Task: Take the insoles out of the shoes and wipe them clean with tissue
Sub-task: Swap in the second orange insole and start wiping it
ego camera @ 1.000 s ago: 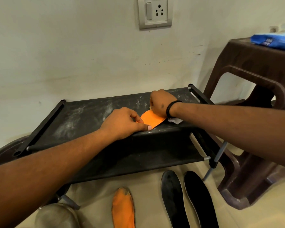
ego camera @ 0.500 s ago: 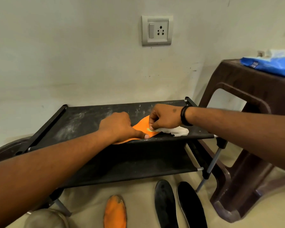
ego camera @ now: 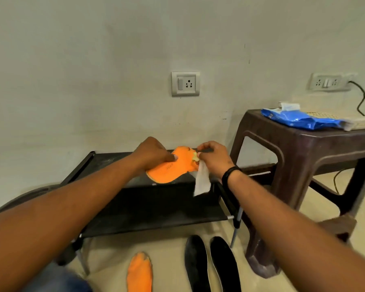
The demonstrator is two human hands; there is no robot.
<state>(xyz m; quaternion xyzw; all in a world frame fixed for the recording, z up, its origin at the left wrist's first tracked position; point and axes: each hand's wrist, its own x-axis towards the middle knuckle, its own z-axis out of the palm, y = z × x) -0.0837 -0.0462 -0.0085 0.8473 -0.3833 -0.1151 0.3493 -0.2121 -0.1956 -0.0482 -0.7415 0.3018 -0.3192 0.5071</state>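
insole (ego camera: 169, 168) on rack (ego camera: 114, 165), stool (ego camera: 303, 144) right

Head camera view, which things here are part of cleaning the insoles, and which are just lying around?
Part of the job:
left hand and right hand on the orange insole
white tissue
second orange insole
two black insoles
blue tissue pack
black rack

Just lying about:
brown plastic stool
wall socket
power strip
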